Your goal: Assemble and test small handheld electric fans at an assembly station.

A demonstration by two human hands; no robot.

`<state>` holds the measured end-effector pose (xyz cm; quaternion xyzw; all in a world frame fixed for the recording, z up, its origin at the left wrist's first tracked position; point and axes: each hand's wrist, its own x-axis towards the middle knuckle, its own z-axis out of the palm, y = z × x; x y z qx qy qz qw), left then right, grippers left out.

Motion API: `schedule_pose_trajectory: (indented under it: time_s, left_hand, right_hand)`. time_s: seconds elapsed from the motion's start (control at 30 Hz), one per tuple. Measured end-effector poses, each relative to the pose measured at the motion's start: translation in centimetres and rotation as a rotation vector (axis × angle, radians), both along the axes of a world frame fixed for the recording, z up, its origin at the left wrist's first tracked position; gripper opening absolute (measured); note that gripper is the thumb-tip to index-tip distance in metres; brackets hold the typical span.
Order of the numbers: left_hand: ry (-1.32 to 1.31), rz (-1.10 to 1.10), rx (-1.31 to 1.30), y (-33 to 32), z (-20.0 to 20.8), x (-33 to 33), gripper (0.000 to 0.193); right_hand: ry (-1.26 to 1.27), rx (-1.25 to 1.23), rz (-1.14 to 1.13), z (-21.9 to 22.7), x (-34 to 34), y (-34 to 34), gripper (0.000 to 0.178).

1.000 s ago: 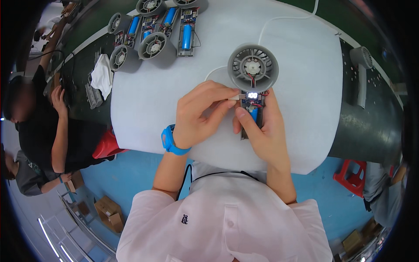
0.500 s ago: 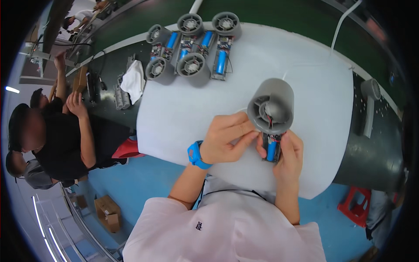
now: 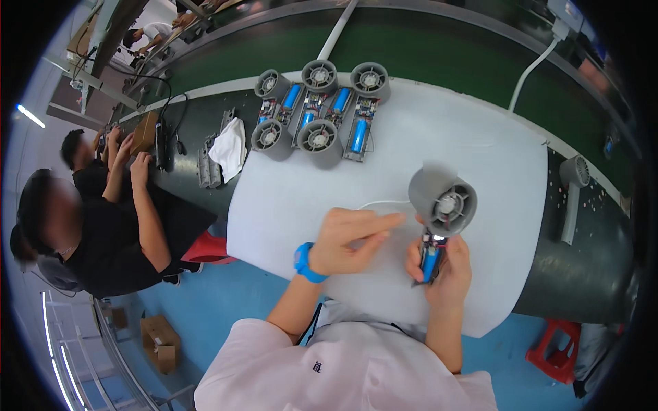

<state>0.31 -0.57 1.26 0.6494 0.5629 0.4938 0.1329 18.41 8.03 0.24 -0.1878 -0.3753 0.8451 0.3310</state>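
My right hand [image 3: 449, 270] is closed around the narrow lower body of a part-built handheld fan [image 3: 442, 205]. The fan's grey round head faces up, with a spoked hub inside; its far rim is blurred. Below the head show a circuit board with a small bright white light and a blue battery cell [image 3: 430, 264]. Left of the fan, and apart from it, my left hand [image 3: 349, 240] hovers over the white mat with forefinger and thumb stretched out and nothing visible between them. A thin white cable [image 3: 384, 203] runs on the mat behind the left hand toward the fan.
Several similar open fans [image 3: 319, 113] lie grouped at the mat's far left. Beyond its left edge are a white cloth [image 3: 228, 147] and grey casing parts [image 3: 208, 164]. A grey fan [image 3: 574, 175] lies right of the mat [image 3: 288, 205]. Other people sit at the left.
My left hand has drawn back left from the fan's board. The fan, still in my right hand, has tilted and its hub shows more. A white light now shows on the board.
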Motion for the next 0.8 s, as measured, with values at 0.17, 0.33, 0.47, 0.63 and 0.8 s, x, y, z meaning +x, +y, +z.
schedule_pose_trajectory:
  time_s: [0.17,0.33,0.47,0.63,0.8]
  left_hand:
    - [-0.079,0.161,-0.276,-0.6,1.7,-0.2,0.043]
    - [0.326,0.165,-0.118,0.3,2.6,1.6,0.063]
    - [-0.157,0.136,-0.173,0.3,2.8,7.1,0.071]
    - [0.045,0.197,-0.363,0.0,5.3,4.2,0.055]
    - [0.492,0.459,0.116,4.7,7.4,-4.8,0.041]
  right_hand:
    - [-0.019,-0.076,-0.047,-0.3,-0.6,-0.9,0.054]
    - [0.033,0.050,-0.044,-0.8,0.2,-1.1,0.044]
    - [-0.059,0.064,-0.001,-1.8,0.6,-1.8,0.053]
    - [0.001,0.361,-0.078,-3.0,-0.2,-1.6,0.049]
    - [-0.084,0.394,-0.068,-1.2,-0.4,-0.9,0.050]
